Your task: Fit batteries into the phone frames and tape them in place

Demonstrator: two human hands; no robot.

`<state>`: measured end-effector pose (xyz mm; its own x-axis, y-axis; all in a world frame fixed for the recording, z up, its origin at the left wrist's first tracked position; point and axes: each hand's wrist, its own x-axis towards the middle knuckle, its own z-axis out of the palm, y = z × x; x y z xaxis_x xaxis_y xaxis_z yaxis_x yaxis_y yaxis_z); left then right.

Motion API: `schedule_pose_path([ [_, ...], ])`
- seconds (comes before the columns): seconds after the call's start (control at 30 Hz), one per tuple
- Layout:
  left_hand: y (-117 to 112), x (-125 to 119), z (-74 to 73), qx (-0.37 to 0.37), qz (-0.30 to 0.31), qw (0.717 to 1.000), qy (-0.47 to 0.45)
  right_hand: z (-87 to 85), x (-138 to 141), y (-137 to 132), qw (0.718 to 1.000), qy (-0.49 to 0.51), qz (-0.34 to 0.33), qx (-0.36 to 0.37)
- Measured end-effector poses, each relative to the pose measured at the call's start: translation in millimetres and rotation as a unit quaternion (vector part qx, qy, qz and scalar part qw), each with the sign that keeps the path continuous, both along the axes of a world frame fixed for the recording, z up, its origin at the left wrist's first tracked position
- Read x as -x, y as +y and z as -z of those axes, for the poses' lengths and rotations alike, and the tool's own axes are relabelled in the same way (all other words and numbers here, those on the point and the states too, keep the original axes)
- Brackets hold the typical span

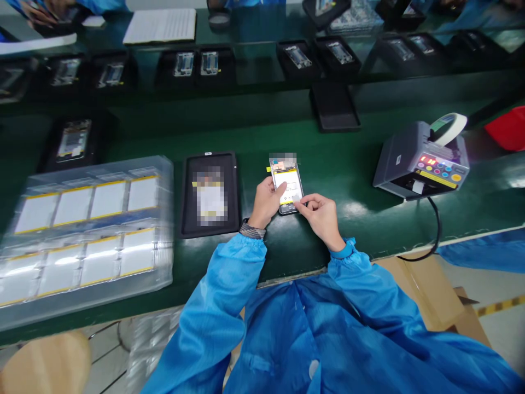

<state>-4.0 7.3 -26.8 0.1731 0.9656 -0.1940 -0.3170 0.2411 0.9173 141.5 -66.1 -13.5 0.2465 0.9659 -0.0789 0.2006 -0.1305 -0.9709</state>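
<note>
An opened phone (290,183) with a white battery inside lies on the green bench in front of me. My left hand (266,202) grips its left edge, the thumb lying over the battery. At the phone's lower right corner, my right hand (320,216) is closed in a pinch, its fingertips touching the battery's lower end. Whatever sits between those fingertips is too small to make out. Left of the phone is a black tray (188,202) holding another phone part, blurred over.
Several white batteries fill a clear plastic tray (164,219) at the left. A tape dispenser (418,158) with a lit panel stands at the right. Another black tray (336,109) lies behind the phone. Trays with phone frames line a raised shelf; co-workers' blue sleeves (102,5) show beyond.
</note>
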Motion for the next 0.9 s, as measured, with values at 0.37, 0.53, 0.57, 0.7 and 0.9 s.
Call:
schedule_pose_path([
  [0.37, 1.0, 0.8, 2.7, -0.008, 0.008, 1.000, -0.011, 5.2, 0.6, 1.3, 0.999, -0.014, 0.021, -0.036],
  [0.53, 1.3, 1.9, 1.2, -0.017, 0.024, 0.999, -0.025, -0.2, -1.8, 6.7, 0.999, 0.044, 0.006, -0.029],
  [0.57, 1.2, 1.9, 0.7, -0.021, 0.030, 0.999, -0.028, -1.3, -2.3, 8.2, 0.998, 0.059, -0.011, -0.010],
  [0.7, 0.6, 1.3, -1.1, -0.035, 0.035, 0.998, -0.036, -5.8, -4.0, 14.2, 0.995, 0.081, -0.048, 0.029],
  [0.9, 0.8, 2.9, -3.0, -0.033, 0.022, 0.999, -0.023, -15.9, -10.6, 27.9, 0.986, 0.076, -0.135, 0.058],
])
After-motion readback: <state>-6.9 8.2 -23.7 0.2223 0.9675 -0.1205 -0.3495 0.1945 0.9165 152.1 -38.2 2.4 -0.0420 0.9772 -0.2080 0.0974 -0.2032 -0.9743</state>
